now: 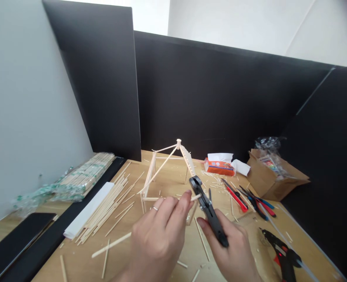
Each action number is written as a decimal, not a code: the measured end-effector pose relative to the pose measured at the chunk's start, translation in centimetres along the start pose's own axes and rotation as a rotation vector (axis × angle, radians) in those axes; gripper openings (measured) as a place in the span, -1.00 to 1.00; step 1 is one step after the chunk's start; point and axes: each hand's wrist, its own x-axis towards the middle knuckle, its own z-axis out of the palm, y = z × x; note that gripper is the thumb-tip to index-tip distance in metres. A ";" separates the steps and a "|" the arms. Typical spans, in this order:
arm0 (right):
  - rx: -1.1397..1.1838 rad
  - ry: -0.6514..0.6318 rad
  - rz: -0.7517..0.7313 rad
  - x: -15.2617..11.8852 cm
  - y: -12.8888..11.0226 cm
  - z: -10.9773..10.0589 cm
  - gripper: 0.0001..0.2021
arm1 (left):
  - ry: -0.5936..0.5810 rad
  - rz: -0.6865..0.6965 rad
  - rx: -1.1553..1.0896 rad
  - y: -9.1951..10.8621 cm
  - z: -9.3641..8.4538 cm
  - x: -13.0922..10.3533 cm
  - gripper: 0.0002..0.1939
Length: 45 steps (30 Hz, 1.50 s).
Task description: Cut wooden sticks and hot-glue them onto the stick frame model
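"What is your left hand (161, 235) doing?"
"It's closed, fingers curled over a thin wooden stick (111, 245), pinched towards its far end between thumb and forefinger."
"Which way does the stick run?"
"Slantwise across me. The near end pokes out below my knuckles, down to the left; my hand hides the middle, and the far end points right and away from me, meeting the head of the cutter (210, 215)."
"And your right hand (232, 246)?"
"Wrapped around the cutter's handles, mostly closed, thumb on the near side. The cutter's long axis leans the other way: head up, away and to the left, handle ends down towards my palm. The two cross near its head. I can't tell how far its jaws are open."
"What's just past your hands?"
"A frame of sticks (161, 167), upright on the table (82, 258), with a peaked top and slats on its right slope."
"To the left?"
"Loose sticks (108, 207), mostly slanting away to the right, beside a strip of white paper (88, 211). Farther left lie a bag of sticks (85, 176) and a phone (20, 243)."
"And to the right?"
"A red knife (236, 197), some pliers (261, 205) and a glue gun (281, 250) nearer me. Farther back, an orange packet (220, 167) and a cardboard box (267, 188)."
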 end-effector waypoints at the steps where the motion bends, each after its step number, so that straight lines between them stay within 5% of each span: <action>1: 0.015 0.010 0.022 0.0 -0.1 0.0 -0.78 | -0.023 -0.032 -0.061 -0.1 0.0 0.0 -0.72; 4: 0.130 0.065 0.152 -0.1 -0.5 -0.5 -0.75 | -0.141 -0.259 -0.414 -0.5 -0.2 0.4 -0.78; 9: 0.561 0.051 0.277 -0.2 -1.6 -1.5 -0.77 | -0.287 -0.901 -1.317 -1.4 -1.0 1.9 -0.83; 12: 0.713 -0.041 0.346 -0.4 -2.5 -1.2 -0.78 | -0.158 -1.144 -1.802 -1.4 -0.8 2.5 -0.88; 15: 0.753 -0.117 0.410 -0.8 -3.5 -0.4 -0.75 | 0.088 -1.244 -1.959 -1.0 -0.3 2.6 -0.87; 19: 0.767 -0.172 0.480 -0.9 -3.9 0.0 -0.75 | 0.274 -1.269 -1.898 -0.8 0.0 2.6 -0.87; 22: 0.799 -0.178 0.467 -0.6 -2.9 -0.6 -0.79 | 0.301 -1.214 -1.839 -0.9 -0.2 2.7 -0.89; 27: 1.032 -0.099 0.404 0.0 -0.7 -2.4 -0.87 | 0.094 -1.137 -1.707 -1.7 -0.4 2.8 -0.96; 31: 1.027 -0.016 0.365 0.0 0.6 -4.1 -0.92 | -0.095 -1.076 -1.521 -2.3 -0.5 2.8 -0.82; 37: 0.998 0.046 0.355 0.4 1.2 -5.6 -0.91 | -0.126 -1.021 -1.426 -1.8 -0.8 3.0 -0.55; 41: 0.812 -0.131 0.379 0.2 0.5 -5.0 -0.83 | 0.031 -1.051 -1.489 -1.7 -0.1 2.7 -0.70; 45: 0.635 -0.316 0.394 -0.7 -1.5 -2.2 -0.82 | 0.081 -1.004 -1.455 -1.8 0.8 2.4 -0.82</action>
